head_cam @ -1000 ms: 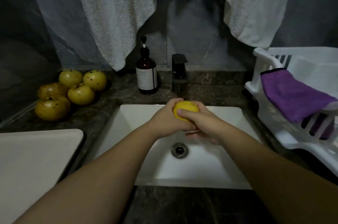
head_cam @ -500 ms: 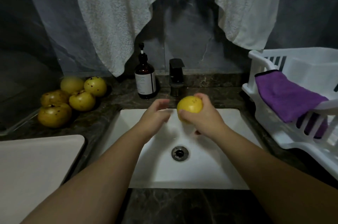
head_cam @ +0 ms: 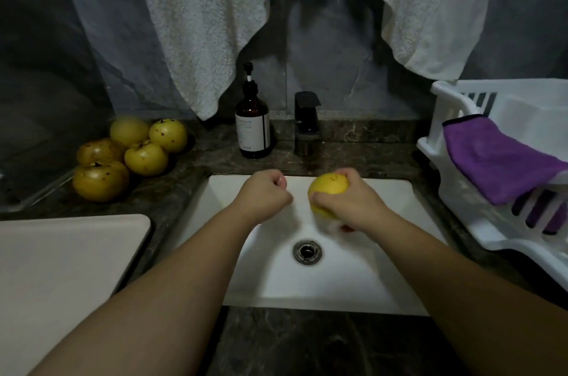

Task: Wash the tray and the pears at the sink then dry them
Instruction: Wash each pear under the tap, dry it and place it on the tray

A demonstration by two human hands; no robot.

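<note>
My right hand (head_cam: 350, 206) grips a yellow pear (head_cam: 326, 191) above the white sink (head_cam: 396, 268), right of the drain (head_cam: 307, 251). My left hand (head_cam: 266, 194) hovers beside it over the sink's back edge, its fingers curled into a fist with nothing in it. Several more yellow pears (head_cam: 144, 157) lie in a heap on the dark counter at the back left. A white tray (head_cam: 61, 268) lies flat on the counter at the front left.
A brown pump bottle (head_cam: 252, 132) and a black faucet (head_cam: 305, 123) stand behind the sink. A white drying rack (head_cam: 461, 215) with a purple cloth (head_cam: 498, 166) sits at the right. White towels (head_cam: 199, 22) hang above on the wall.
My left hand has let go of the pear and closed into a fist beside it. My right hand carried the pear a little to the right.
</note>
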